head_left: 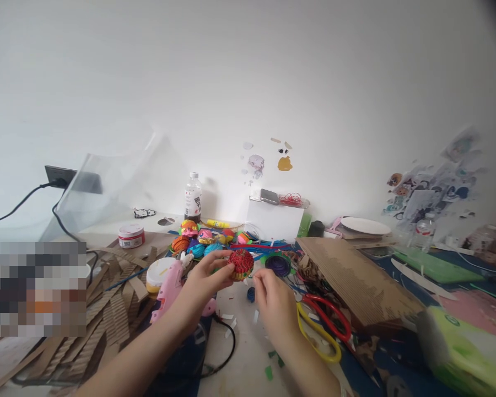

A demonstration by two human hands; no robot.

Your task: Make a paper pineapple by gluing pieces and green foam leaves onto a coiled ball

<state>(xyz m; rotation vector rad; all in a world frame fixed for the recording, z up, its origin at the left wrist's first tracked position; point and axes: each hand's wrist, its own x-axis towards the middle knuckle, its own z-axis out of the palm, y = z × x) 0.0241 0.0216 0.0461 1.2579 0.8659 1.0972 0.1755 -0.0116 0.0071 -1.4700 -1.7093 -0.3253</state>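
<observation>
My left hand grips a small round red craft piece of coiled corrugated paper with a yellow and green rim, held above the table. My right hand sits just below and to the right of it, fingers pinched together near its underside; what they pinch is too small to make out. A pink glue gun lies under my left wrist. A small blue coil lies on the table between my hands.
A pile of finished coloured coils lies behind my hands, with a purple coil to the right. Red-and-yellow scissors and a corrugated cardboard sheet sit at right. Cardboard strips, a bottle and a white box stand around.
</observation>
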